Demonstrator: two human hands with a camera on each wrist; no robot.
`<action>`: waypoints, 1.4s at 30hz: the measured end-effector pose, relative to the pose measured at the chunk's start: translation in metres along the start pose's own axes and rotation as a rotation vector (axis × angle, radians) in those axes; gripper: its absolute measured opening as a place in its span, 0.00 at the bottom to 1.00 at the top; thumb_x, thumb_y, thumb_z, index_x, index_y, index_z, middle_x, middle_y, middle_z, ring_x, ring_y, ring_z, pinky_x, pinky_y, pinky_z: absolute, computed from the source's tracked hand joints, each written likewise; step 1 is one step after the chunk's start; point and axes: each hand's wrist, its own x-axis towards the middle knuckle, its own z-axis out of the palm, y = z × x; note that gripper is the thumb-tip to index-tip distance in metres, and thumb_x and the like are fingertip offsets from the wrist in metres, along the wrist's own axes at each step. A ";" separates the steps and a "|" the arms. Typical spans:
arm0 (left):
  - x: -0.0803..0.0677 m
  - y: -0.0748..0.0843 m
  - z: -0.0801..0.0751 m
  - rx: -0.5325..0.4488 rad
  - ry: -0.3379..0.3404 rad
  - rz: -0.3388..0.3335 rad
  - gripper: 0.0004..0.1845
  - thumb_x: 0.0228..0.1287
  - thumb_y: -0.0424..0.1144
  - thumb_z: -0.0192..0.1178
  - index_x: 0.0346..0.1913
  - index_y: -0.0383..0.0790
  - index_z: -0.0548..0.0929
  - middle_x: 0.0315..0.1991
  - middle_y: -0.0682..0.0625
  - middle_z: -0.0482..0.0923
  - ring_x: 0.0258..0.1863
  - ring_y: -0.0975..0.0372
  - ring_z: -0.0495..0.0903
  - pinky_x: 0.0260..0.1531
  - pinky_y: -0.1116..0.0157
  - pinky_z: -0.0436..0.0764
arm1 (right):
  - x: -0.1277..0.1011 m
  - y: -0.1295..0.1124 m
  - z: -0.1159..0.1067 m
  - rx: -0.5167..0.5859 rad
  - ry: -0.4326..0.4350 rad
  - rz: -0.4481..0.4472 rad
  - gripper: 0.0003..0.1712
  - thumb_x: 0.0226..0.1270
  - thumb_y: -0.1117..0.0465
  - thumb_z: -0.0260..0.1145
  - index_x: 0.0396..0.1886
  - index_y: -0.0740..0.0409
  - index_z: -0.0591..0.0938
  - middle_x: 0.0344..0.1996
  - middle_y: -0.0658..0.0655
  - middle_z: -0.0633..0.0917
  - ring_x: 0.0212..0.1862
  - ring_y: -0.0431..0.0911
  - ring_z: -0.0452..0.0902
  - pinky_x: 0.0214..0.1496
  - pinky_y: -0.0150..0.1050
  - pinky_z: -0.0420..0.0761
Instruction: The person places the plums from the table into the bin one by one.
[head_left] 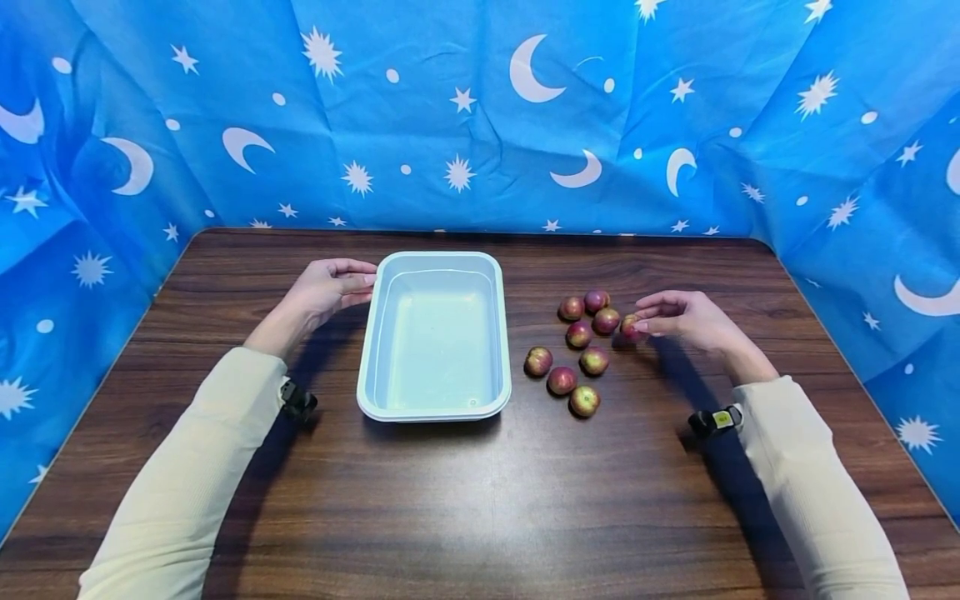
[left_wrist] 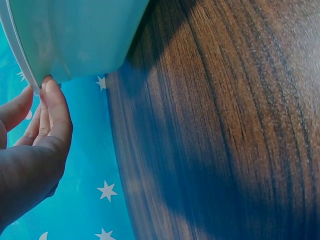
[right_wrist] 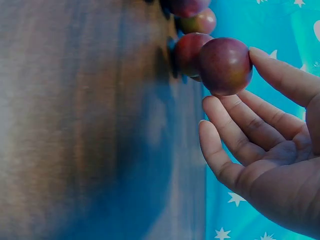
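My dark wooden table (head_left: 480, 500) carries a pale blue tray (head_left: 435, 408) at its middle, with small reddish fruits (head_left: 562, 380) clustered just beside it.

Tray (head_left: 435, 267): smooth glossy plastic. Table (head_left: 480, 500): dark grained wood. Fruits (head_left: 578, 334): smooth-skinned, slight sheen. Backdrop (head_left: 480, 125): creased cloth.

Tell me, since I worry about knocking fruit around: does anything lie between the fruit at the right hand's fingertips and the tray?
Yes. The right hand touches the rightmost fruit, and the other fruits lie on the table between it and the tray. Lifted over them, nothing visible blocks it; the tray is empty, and the left hand touches its far-left rim.
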 end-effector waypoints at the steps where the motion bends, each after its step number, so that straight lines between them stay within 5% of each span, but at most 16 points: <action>1: 0.000 0.000 0.000 -0.003 0.004 -0.001 0.16 0.65 0.29 0.53 0.54 0.25 0.70 0.37 0.49 0.78 0.34 0.64 0.80 0.50 0.59 0.76 | 0.000 -0.002 -0.001 0.003 0.003 0.001 0.29 0.63 0.54 0.63 0.57 0.67 0.70 0.47 0.64 0.79 0.42 0.41 0.78 0.49 0.41 0.79; 16: -0.001 0.000 0.000 -0.026 0.004 -0.005 0.16 0.64 0.28 0.54 0.54 0.26 0.70 0.37 0.48 0.79 0.34 0.64 0.81 0.50 0.59 0.77 | 0.009 -0.038 -0.018 0.013 0.125 -0.068 0.26 0.60 0.57 0.66 0.53 0.69 0.73 0.39 0.54 0.83 0.37 0.40 0.80 0.41 0.31 0.81; 42: -0.001 -0.001 0.000 0.004 0.004 0.012 0.17 0.65 0.30 0.53 0.54 0.25 0.70 0.36 0.50 0.78 0.34 0.65 0.81 0.51 0.58 0.75 | 0.048 -0.118 0.005 -0.032 0.032 -0.168 0.25 0.58 0.53 0.67 0.52 0.62 0.76 0.41 0.56 0.83 0.43 0.45 0.78 0.43 0.33 0.80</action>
